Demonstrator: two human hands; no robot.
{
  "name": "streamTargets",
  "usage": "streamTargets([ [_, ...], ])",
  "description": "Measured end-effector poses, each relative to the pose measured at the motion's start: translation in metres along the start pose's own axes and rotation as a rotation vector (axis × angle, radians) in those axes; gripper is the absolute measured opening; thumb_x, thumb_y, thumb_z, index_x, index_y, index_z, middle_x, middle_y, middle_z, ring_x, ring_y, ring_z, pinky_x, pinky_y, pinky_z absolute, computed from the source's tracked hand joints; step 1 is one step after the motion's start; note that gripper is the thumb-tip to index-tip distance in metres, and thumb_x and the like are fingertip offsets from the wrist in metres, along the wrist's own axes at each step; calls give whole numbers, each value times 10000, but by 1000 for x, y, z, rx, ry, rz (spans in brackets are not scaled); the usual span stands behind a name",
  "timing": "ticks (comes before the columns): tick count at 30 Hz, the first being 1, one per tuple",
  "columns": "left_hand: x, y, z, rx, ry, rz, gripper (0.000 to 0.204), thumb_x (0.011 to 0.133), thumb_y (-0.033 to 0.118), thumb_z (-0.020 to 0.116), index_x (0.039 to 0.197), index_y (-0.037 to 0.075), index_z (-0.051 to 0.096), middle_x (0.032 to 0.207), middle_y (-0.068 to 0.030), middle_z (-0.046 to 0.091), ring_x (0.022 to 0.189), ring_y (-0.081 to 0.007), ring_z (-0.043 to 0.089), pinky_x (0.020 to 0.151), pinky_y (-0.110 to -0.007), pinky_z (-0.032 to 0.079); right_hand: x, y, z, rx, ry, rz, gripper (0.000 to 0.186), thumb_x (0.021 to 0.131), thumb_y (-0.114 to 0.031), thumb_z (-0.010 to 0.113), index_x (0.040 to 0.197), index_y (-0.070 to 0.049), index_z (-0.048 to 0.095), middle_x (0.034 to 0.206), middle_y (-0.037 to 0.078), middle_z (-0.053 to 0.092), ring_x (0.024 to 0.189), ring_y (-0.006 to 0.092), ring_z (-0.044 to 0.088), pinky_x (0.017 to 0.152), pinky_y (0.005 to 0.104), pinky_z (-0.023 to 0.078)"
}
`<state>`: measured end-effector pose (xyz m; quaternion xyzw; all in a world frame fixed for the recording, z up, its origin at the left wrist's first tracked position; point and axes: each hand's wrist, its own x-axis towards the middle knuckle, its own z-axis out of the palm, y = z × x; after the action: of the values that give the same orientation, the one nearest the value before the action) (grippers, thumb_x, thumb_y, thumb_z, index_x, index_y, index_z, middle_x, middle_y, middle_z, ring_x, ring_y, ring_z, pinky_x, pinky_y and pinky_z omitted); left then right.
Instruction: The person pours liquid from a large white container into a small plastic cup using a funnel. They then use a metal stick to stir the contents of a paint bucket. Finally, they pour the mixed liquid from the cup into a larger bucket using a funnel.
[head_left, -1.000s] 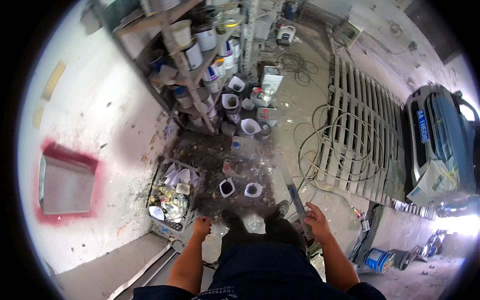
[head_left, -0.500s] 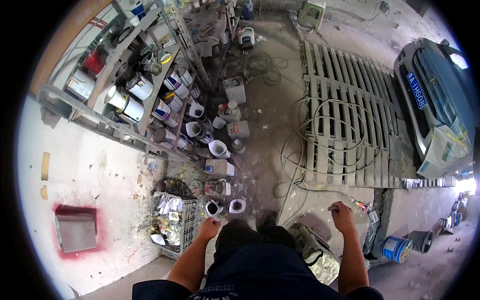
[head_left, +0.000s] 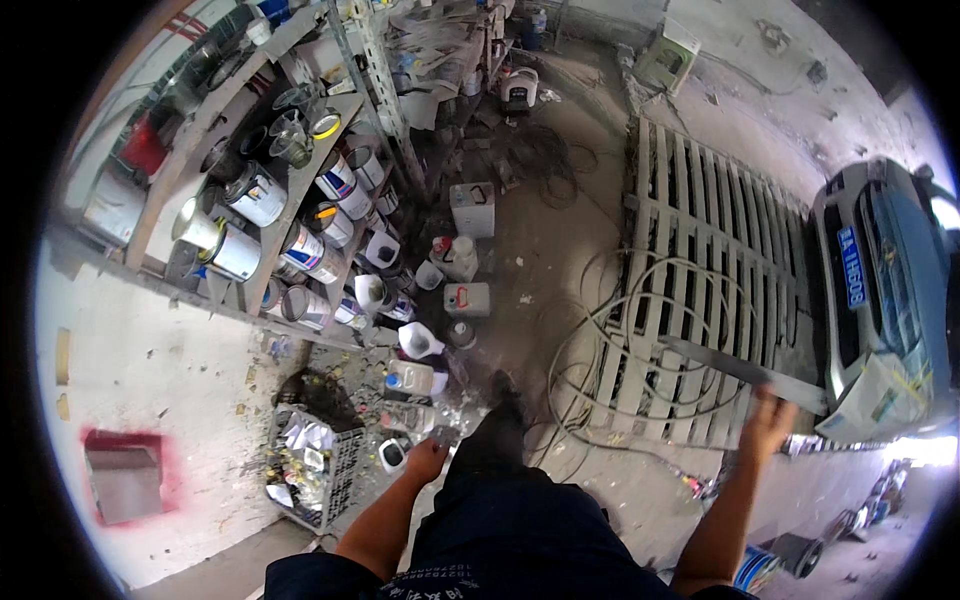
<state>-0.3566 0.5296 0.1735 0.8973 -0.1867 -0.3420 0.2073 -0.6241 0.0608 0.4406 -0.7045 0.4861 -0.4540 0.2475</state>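
My right hand point(head_left: 766, 425) is raised out to the right, somewhat blurred, its fingers closed round a long, flat grey strip point(head_left: 715, 358). The strip extends to both sides of the hand, over the slatted floor grating and toward the car. Low on the left, my left hand point(head_left: 428, 460) is closed beside my leg. A small grey bit shows at its fingertips, too unclear to name. Closest to that hand is a white cut-open jug point(head_left: 394, 455) with dark contents, standing on the floor.
Paint cans point(head_left: 238, 250) crowd the shelf rack point(head_left: 285, 200) at left. Jugs point(head_left: 410, 378) line the floor beside it. A waste-filled crate point(head_left: 345, 470) stands near the wall. Coiled hose point(head_left: 590, 345) spreads over the floor grating point(head_left: 690, 200). A parked car point(head_left: 880, 270) is at right.
I have stepped forward, and the view has shifted. My right hand has moved up and outward, turning the strip so its length shows. My left hand stays low and closed.
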Motion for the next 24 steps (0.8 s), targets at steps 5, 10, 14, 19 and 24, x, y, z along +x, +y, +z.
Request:
streamTargets([
  [5,62,22,-2,-36,10,-138,324,854,322,557,866,0,585,879,-257,634,865,-442,601,764,-506,471,38,-4,154,-111,-312,-115,246,893,-232,630,971,1,632,903,160,652,852,299,626,730,421,477],
  [10,108,62,-21,-191,61,-147,285,843,255,539,814,-21,605,865,-244,623,867,-424,593,761,-483,474,127,-43,214,-53,-404,-123,235,908,-218,619,1021,-12,614,918,123,648,831,252,629,746,404,485],
  [14,137,75,-6,-337,-120,-295,310,836,294,543,866,-6,618,898,-233,635,883,-424,602,768,-472,485,196,-56,268,154,-365,-5,243,932,-196,596,1102,-25,567,979,103,639,871,185,623,780,360,504],
  [19,159,117,30,-309,-6,-462,365,806,342,598,962,12,623,950,-224,649,901,-408,625,815,-443,499,215,-21,412,115,-710,-76,344,958,-278,542,1206,-44,492,1090,135,590,908,262,626,797,453,538],
  [24,199,197,67,-505,190,-641,483,827,397,604,1140,31,587,1119,-246,587,1049,-398,568,907,-444,457,229,21,564,280,-1048,-168,361,930,-362,578,1042,-19,589,861,94,649,730,197,626,684,420,515],
])
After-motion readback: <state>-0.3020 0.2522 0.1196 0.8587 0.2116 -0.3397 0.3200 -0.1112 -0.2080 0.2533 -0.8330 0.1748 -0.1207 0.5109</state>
